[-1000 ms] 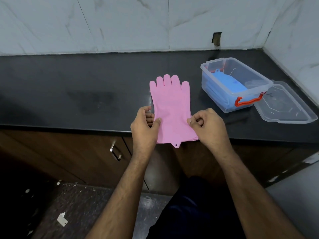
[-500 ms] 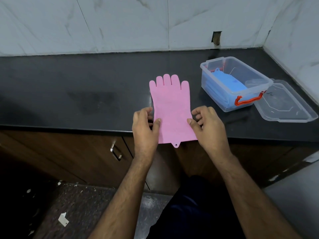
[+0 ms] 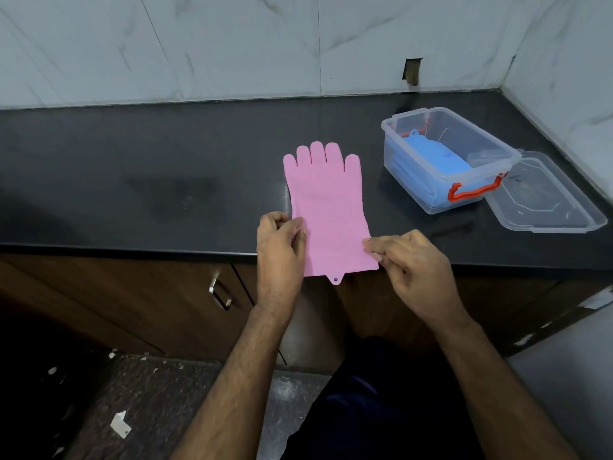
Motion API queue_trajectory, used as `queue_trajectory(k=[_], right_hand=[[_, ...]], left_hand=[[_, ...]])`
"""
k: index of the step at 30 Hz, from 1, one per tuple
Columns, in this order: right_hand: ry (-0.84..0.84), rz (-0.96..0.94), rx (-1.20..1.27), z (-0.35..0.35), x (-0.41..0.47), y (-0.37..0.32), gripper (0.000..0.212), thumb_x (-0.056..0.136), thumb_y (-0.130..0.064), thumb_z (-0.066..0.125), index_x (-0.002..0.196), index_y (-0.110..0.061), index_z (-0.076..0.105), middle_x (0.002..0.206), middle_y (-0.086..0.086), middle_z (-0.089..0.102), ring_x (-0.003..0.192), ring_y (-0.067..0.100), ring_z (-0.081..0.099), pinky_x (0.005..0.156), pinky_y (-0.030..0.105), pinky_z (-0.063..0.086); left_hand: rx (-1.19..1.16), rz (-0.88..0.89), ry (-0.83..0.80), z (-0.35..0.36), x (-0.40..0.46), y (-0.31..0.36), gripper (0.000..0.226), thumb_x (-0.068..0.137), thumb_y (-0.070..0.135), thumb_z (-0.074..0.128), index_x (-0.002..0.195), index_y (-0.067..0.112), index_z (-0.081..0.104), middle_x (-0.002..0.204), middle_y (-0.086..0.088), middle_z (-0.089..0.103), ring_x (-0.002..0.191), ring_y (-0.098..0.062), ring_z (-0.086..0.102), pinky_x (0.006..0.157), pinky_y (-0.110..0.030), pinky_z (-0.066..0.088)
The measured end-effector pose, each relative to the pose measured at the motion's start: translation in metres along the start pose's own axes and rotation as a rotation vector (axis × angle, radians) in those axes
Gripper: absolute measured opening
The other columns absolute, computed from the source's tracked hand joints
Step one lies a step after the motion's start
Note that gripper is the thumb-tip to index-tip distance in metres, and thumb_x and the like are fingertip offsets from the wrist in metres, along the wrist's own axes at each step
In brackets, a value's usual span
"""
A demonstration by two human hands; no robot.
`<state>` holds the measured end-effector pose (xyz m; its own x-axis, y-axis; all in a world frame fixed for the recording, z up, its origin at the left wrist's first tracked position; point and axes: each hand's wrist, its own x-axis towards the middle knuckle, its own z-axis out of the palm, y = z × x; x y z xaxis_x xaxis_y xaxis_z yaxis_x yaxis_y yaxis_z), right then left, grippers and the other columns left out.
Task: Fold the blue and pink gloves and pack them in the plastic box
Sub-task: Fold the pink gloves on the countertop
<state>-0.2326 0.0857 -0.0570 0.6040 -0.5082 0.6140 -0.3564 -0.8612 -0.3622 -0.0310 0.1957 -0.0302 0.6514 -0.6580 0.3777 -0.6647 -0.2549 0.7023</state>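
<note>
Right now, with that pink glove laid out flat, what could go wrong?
The pink glove hangs its cuff past the edge of the counter, so it might slide off if the left hand and right hand let go. The blue glove already fills much of the plastic box, so a loose fold might not fit. The lid sits near the counter's edge and could get knocked.

place: home kitchen — dark stone countertop point(image 3: 132, 167) | marble-tile wall point(image 3: 199, 44) | wooden cabinets point(image 3: 132, 293) below
</note>
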Motion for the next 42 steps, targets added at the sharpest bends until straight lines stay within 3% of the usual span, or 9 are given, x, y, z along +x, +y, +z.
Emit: queue_trajectory(k=[10,13,17,22,25,30,34,37,42], right_hand=[[-0.036,-0.054,-0.046,0.0,-0.019,0.005,0.037,0.093,-0.05,0.065,0.122,-0.027,0.071,0.135,-0.019,0.063,0.096,0.009,0.052,0.079,0.037,0.044],[0.035,-0.021,-0.041,0.005,-0.019,0.001,0.025,0.092,-0.035,0.072,0.116,-0.028,0.072,0.132,-0.022,0.064,0.09,0.011,0.051,0.077,0.039,0.044],[0.141,0.054,-0.007,0.013,-0.02,-0.005,0.024,0.084,-0.015,0.081,0.105,-0.027,0.076,0.125,-0.025,0.067,0.085,0.011,0.052,0.075,0.04,0.045],[0.186,0.06,0.053,0.016,-0.019,-0.006,0.011,0.089,-0.023,0.077,0.1,-0.026,0.077,0.121,-0.026,0.069,0.081,0.011,0.051,0.071,0.043,0.045],[0.193,0.075,0.075,0.017,-0.018,-0.006,0.008,0.093,-0.026,0.073,0.1,-0.026,0.077,0.12,-0.026,0.069,0.079,0.011,0.049,0.07,0.043,0.045],[0.201,0.104,0.051,0.017,-0.016,-0.01,0.018,0.099,-0.037,0.059,0.098,-0.028,0.074,0.118,-0.026,0.07,0.079,0.009,0.047,0.071,0.041,0.043],[0.165,0.152,0.019,0.015,-0.013,-0.015,0.025,0.101,-0.041,0.053,0.103,-0.027,0.074,0.099,-0.023,0.07,0.081,0.01,0.047,0.075,0.043,0.043],[0.153,0.187,0.051,0.011,-0.01,-0.021,0.026,0.102,-0.038,0.052,0.102,-0.024,0.073,0.084,-0.018,0.059,0.083,0.011,0.047,0.076,0.045,0.047],[0.231,0.146,0.104,0.0,-0.006,-0.037,0.022,0.101,-0.024,0.053,0.1,-0.015,0.073,0.098,-0.018,0.061,0.096,0.016,0.056,0.08,0.045,0.049]], left_hand=[[0.291,0.004,-0.188,0.0,0.011,-0.004,0.047,0.107,0.022,0.048,0.154,0.024,0.043,0.151,-0.01,0.036,0.137,-0.026,0.032,0.114,-0.046,0.037],[0.342,0.069,-0.234,-0.005,0.018,-0.007,0.058,0.104,0.019,0.053,0.156,0.04,0.036,0.167,-0.007,0.011,0.149,-0.029,0.013,0.116,-0.052,0.028],[0.419,0.38,-0.409,-0.013,0.036,-0.01,0.068,0.1,0.007,0.048,0.155,0.046,0.037,0.173,0.006,-0.009,0.159,-0.021,-0.012,0.119,-0.053,0.016],[0.339,0.358,-0.648,-0.025,0.058,-0.022,0.055,0.103,0.029,0.036,0.158,0.035,0.035,0.17,0.014,0.011,0.159,-0.012,-0.003,0.128,-0.049,0.009],[0.355,0.346,-0.651,-0.024,0.056,-0.027,0.062,0.097,0.041,0.024,0.159,0.038,0.031,0.169,0.017,0.012,0.158,-0.008,0.002,0.129,-0.046,0.007],[0.307,0.312,-0.601,-0.021,0.053,-0.027,0.063,0.094,0.038,0.026,0.157,0.04,0.036,0.168,0.019,0.019,0.157,-0.006,0.012,0.129,-0.044,0.011],[0.235,0.306,-0.605,-0.023,0.055,-0.028,0.058,0.094,0.036,0.034,0.151,0.04,0.047,0.167,0.017,0.025,0.157,-0.008,0.014,0.127,-0.049,0.015],[-0.008,0.274,-0.608,-0.028,0.056,-0.033,0.038,0.098,0.028,0.057,0.133,0.035,0.068,0.162,0.009,0.039,0.157,-0.01,0.018,0.127,-0.047,0.021],[-0.226,0.253,-0.583,-0.032,0.049,-0.04,0.021,0.094,0.019,0.074,0.112,0.025,0.081,0.146,0.011,0.06,0.151,-0.003,0.031,0.125,-0.046,0.03]])
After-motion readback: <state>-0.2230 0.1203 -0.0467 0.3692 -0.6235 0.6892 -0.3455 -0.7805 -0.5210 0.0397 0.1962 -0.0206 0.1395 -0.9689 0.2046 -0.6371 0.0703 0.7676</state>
